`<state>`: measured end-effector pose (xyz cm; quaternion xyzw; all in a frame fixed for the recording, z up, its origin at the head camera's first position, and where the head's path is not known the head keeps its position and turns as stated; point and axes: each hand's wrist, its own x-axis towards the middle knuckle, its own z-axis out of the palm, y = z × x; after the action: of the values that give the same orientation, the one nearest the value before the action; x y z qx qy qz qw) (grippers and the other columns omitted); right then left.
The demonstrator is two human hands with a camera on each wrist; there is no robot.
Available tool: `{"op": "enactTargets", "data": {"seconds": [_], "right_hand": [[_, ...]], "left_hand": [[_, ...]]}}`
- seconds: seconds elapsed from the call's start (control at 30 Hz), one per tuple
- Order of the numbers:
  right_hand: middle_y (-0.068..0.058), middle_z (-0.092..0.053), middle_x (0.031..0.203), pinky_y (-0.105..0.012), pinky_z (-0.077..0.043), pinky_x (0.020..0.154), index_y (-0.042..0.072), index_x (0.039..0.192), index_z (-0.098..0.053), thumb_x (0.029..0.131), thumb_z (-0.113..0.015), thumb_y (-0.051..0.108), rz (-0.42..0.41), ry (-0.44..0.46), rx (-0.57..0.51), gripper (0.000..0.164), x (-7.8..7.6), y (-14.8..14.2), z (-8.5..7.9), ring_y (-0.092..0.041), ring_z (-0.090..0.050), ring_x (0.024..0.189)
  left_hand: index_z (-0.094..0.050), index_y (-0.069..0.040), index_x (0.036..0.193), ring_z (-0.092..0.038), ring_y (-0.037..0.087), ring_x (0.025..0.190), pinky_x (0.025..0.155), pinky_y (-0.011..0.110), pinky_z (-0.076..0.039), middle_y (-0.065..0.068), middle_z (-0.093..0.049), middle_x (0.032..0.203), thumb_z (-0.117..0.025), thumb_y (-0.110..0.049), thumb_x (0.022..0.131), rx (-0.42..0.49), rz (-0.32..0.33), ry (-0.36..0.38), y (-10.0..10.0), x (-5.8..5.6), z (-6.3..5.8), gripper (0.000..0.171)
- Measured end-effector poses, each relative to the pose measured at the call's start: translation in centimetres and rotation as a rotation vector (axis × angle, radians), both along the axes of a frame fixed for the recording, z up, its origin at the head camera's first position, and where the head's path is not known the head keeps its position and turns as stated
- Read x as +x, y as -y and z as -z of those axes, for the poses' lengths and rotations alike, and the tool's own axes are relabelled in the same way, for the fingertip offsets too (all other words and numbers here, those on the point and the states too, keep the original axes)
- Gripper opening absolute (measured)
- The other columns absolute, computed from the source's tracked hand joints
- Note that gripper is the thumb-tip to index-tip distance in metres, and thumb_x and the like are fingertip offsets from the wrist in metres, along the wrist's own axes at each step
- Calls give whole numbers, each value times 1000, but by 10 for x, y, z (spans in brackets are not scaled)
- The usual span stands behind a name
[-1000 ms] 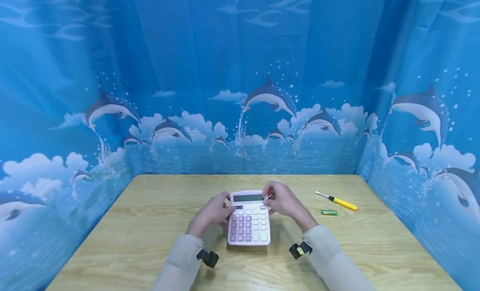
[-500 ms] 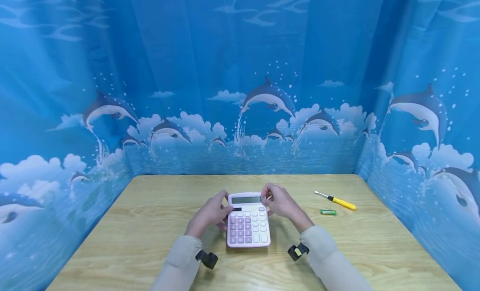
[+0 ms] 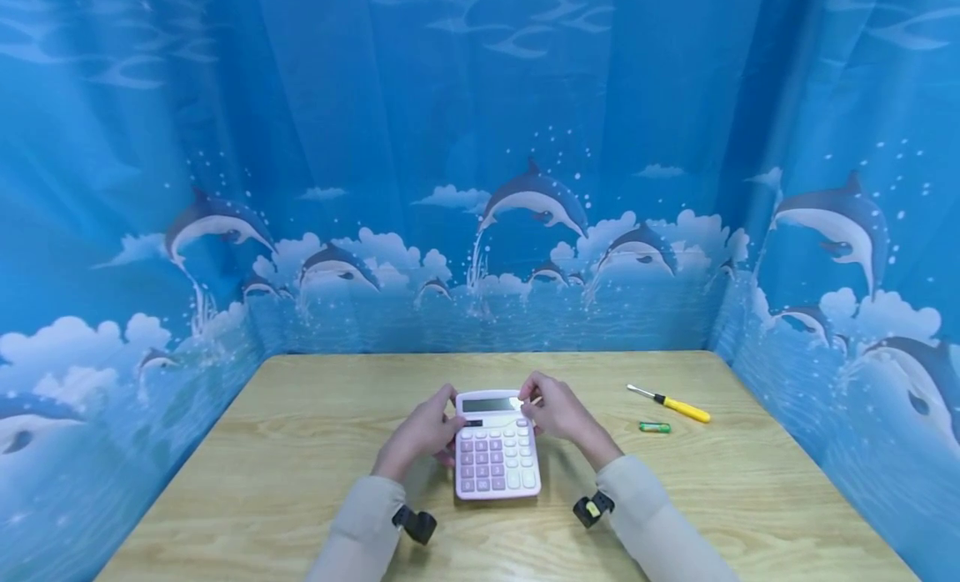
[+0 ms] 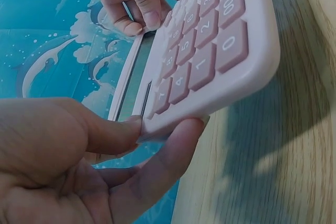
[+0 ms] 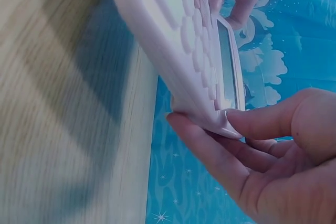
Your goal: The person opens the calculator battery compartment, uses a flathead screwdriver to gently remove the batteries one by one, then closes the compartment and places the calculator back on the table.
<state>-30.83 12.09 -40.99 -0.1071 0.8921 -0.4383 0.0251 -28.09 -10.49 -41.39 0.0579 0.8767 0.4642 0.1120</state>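
Observation:
A pink calculator (image 3: 498, 458) with white and mauve keys is held up over the table, display end away from me. Its near end casts a shadow on the wood in both wrist views. My left hand (image 3: 420, 433) grips the left edge near the display, thumb on the front and fingers curled behind, as the left wrist view shows. At the upper right corner my right hand (image 3: 564, 412) pinches the calculator, its thumb (image 5: 262, 123) on the front beside the display and the fingers under the edge. The calculator's back is hidden.
A green battery (image 3: 655, 428) lies on the wooden table (image 3: 300, 449) to the right of my right hand. Behind it rests a screwdriver (image 3: 684, 409) with a yellow handle. A blue dolphin-print curtain (image 3: 360, 148) surrounds the table's back and sides.
The calculator and both hands have come slightly nearer to me. Both hands keep their hold on it. Battery and screwdriver lie as before; the head view has shifted a little.

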Motion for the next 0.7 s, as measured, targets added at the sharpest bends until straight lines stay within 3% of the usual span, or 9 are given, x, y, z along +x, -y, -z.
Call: {"op": "enactTargets", "data": {"seconds": [0.43, 0.7], "right_hand": [[-15, -66, 107, -38, -64, 68, 3, 108, -62, 96, -64, -2, 17, 47, 65, 13, 1, 1, 3, -20, -64, 84], [-16, -67, 112, -30, -61, 65, 4, 111, -64, 95, -65, -2, 10, 61, 87, 17, -1, 2, 3, -20, -64, 86]], "left_hand": [[-45, -8, 127, -66, 22, 63, 55, 36, -64, 15, -63, 82, -52, -10, 107, -23, -9, 27, -2, 0, 3, 21], [-43, -8, 133, -67, 22, 61, 55, 37, -64, 15, -64, 81, -53, -10, 107, -36, -7, 9, -2, -1, 4, 28]]}}
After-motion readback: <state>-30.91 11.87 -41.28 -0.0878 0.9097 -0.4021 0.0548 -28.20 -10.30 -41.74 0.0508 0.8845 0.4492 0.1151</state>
